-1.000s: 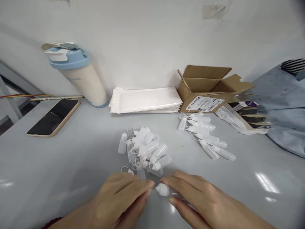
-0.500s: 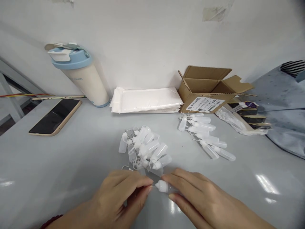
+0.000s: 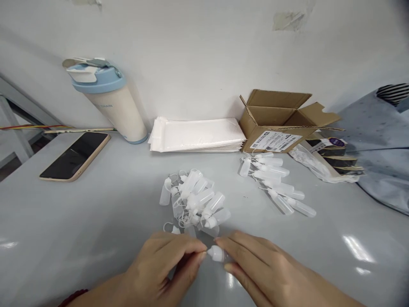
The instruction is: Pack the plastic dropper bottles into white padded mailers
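Note:
A small white dropper bottle [image 3: 217, 253] lies sideways in my right hand [image 3: 260, 266], its pointed cap facing left and most of its body hidden under the fingers. My left hand [image 3: 169, 264] is closed in a pinch right at the tip of that cap. Whatever sits between its thumb and forefinger is too small or too hidden to name. Just beyond both hands lies a pile of dropper bottles [image 3: 200, 199], translucent with white caps and thin loops. Farther right, a second group of similar bottles [image 3: 271, 175] lies on the grey table [image 3: 121, 204].
A stack of white packets [image 3: 198, 133] lies against the wall beside an open cardboard box [image 3: 271, 138]. A cream tumbler [image 3: 118, 108] with a blue lid and a phone [image 3: 76, 157] stand at left. Black packaged items [image 3: 335, 155] and blue cloth [image 3: 380, 157] are at right.
My left fingertips and the bottle's tip are now closer together, seemingly touching. My right hand has shifted slightly left and down; the piles have stayed put.

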A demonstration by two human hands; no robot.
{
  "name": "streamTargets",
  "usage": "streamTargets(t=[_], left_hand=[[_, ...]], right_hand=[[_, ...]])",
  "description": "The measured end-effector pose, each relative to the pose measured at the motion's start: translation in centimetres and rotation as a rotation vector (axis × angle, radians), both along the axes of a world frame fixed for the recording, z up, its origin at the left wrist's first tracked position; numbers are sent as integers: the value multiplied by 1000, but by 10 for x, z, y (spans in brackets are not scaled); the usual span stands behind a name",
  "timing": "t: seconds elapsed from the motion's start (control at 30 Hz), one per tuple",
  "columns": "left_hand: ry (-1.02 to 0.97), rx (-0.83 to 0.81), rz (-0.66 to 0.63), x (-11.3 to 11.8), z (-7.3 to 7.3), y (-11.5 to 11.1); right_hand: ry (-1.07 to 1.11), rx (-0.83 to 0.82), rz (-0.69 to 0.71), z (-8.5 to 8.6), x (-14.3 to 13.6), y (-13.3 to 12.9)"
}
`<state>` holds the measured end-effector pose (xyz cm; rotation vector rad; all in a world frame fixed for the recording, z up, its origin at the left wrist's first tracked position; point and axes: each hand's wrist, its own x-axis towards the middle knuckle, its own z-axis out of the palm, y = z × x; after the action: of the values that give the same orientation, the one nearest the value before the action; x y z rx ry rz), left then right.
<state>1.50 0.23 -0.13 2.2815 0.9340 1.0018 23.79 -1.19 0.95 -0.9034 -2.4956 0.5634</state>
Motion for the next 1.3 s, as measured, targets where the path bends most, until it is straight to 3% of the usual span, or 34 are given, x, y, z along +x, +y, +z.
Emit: streamTargets(t=[0.4,1.3], left_hand=[[109,8,55,-15,-5,-1],[32,-5,20,-5,2,6]], right_hand=[[13,136,-56,5,5,2],[-5,144,-66,3,5,0]])
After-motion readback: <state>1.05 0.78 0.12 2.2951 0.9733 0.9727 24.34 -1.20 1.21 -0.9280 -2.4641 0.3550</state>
